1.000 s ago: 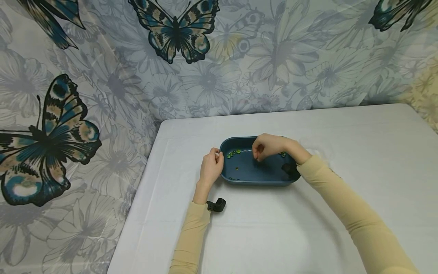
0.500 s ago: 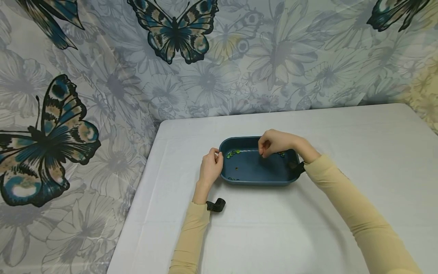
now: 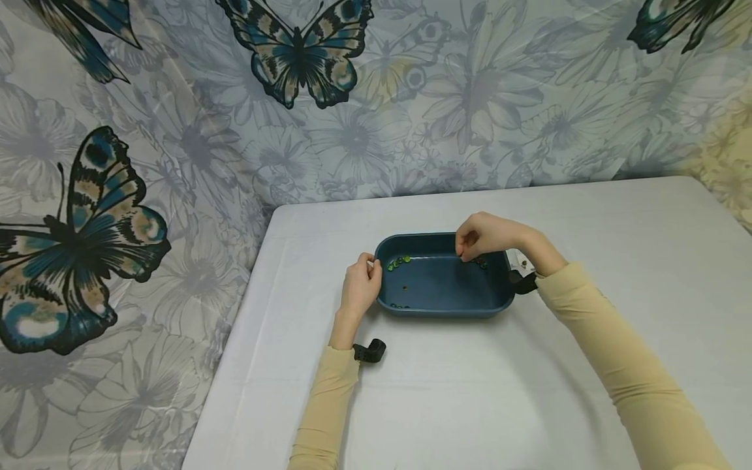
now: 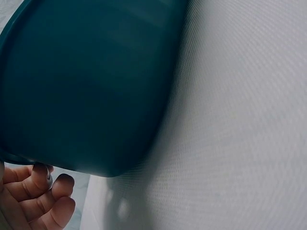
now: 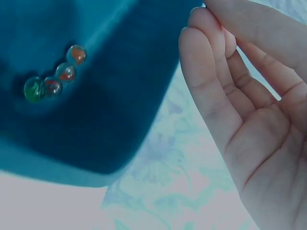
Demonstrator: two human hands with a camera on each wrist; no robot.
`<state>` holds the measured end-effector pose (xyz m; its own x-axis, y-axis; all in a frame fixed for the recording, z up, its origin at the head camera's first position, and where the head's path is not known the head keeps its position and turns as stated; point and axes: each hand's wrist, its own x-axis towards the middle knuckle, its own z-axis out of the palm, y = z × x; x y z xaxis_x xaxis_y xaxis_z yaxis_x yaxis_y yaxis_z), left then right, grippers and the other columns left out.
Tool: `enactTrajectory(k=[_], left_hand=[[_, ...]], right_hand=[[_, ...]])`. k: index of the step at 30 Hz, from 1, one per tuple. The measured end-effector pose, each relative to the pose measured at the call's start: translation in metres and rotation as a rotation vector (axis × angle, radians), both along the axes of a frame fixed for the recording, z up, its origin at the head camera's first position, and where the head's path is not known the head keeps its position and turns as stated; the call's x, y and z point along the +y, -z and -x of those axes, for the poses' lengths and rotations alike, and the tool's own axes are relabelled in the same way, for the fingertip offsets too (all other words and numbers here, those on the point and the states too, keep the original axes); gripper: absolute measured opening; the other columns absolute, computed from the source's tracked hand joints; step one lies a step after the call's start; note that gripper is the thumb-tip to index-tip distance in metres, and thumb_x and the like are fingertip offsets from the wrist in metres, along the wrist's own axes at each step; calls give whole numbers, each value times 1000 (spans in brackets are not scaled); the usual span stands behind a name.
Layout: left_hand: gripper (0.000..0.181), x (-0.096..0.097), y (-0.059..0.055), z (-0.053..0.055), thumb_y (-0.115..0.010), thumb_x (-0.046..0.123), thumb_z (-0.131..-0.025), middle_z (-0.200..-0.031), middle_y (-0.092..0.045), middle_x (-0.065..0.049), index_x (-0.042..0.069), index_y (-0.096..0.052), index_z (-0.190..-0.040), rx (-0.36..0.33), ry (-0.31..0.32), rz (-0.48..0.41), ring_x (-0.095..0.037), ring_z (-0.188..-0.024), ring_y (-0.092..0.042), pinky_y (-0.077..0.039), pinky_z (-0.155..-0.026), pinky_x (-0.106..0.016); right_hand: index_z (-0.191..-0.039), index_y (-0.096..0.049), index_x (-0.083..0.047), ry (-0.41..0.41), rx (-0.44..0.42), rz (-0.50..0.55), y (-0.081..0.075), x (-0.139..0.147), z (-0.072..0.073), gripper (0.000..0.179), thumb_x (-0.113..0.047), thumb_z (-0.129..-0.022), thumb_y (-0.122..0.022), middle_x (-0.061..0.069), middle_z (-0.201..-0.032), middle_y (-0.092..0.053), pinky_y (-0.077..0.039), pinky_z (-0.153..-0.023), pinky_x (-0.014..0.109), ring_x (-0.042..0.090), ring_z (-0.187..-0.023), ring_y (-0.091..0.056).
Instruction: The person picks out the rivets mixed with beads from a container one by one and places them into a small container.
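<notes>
A blue tray (image 3: 443,315) with rounded corners stands on the table. My left hand (image 3: 360,286) holds its left end, fingertips at the rim. In the left wrist view, the curled fingers (image 4: 41,186) sit below the tray's dark outer wall (image 4: 91,91). Over the far right part of the tray, my right hand (image 3: 492,235) pinches thumb and fingertips together. A small dark spot at those tips looks like a marble, mostly hidden. Green marbles (image 3: 399,262) lie in the far left corner. In the right wrist view, orange-streaked marbles (image 5: 66,72) touch a green marble (image 5: 33,89).
One amber marble (image 3: 405,288) lies alone on the tray floor, with small marbles (image 3: 401,307) near the front left corner. A whitish object (image 3: 521,262) stands just right of the tray, partly behind my right wrist. A patterned cloth (image 3: 352,143) hangs behind the white table (image 3: 446,391).
My right hand has risen from the middle of the tray and moved right and away from me, fingertips still together. The left hand keeps its hold on the tray.
</notes>
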<state>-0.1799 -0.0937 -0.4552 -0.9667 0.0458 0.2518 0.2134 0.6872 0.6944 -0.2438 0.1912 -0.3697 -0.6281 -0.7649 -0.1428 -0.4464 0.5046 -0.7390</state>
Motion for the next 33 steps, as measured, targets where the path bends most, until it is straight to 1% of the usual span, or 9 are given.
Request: enactTrajectory(k=[3,9,11,14,18,21,24,28,33], left_hand=[[20,0,0,0,-48,16,-95,-55,-44,0,-1,-58,-101,0,0,-2,-11,-44,-40,-33,-44,-24],[21,0,0,0,-48,16,-95,-55,-44,0,-1,-58,-102,0,-2,-2,-11,-44,-40,-33,-44,-24],[21,0,1,0,-48,16,-95,-55,-44,0,-1,-58,-102,1,-3,1,-11,-44,-40,-33,-44,-24],[21,0,1,-1,-48,16,-95,-55,-44,0,-1,-58,-102,2,-2,4,-11,-44,-40,-32,-44,-23],[21,1,1,-1,-48,16,-95,-55,-44,1,-1,-58,-102,0,0,3,-11,-44,-40,-33,-45,-23],[21,1,1,0,-48,16,-95,-55,-44,1,-1,-58,-102,1,3,-2,-11,-44,-40,-33,-45,-24],[21,0,0,-1,-48,16,-95,-54,-44,0,-1,-58,-102,1,3,-8,-11,-43,-40,-33,-45,-24],[21,0,0,-1,-48,16,-95,-55,-44,0,-1,-58,-102,-12,-2,-10,-11,-43,-40,-33,-44,-24],[22,0,0,0,-48,17,-96,-54,-44,0,-1,-58,-103,-14,0,-7,-12,-43,-40,-33,-44,-24]], right_hand=[[-79,-65,-2,14,4,-6,-1,4,0,7,-3,-78,-72,5,-76,-65,-51,-62,31,29,-69,-63],[-79,-65,0,39,-28,-1,-3,11,-3,5,2,-79,-68,9,-80,-67,-52,-65,31,28,-73,-65],[-78,-64,-2,50,-29,0,-3,14,-4,6,3,-79,-68,9,-80,-67,-52,-65,31,30,-73,-65],[-78,-65,-3,60,-16,-2,-4,19,-4,6,2,-79,-69,7,-79,-66,-52,-65,30,29,-73,-65],[-79,-65,-1,27,33,39,-2,28,-4,5,1,-78,-70,5,-78,-65,-51,-62,29,20,-70,-64],[-79,-66,-3,16,73,60,-2,34,-5,6,1,-78,-69,3,-77,-64,-51,-61,29,14,-68,-63],[-81,-66,-2,42,71,39,-4,39,-6,5,-1,-78,-69,3,-78,-64,-51,-63,30,16,-69,-63],[-84,-66,-1,96,37,-5,-7,44,-7,7,-3,-79,-70,6,-80,-64,-50,-65,30,18,-71,-62],[-84,-66,-1,136,32,-9,-8,51,-10,6,-3,-80,-70,6,-80,-65,-50,-66,29,19,-71,-62]])
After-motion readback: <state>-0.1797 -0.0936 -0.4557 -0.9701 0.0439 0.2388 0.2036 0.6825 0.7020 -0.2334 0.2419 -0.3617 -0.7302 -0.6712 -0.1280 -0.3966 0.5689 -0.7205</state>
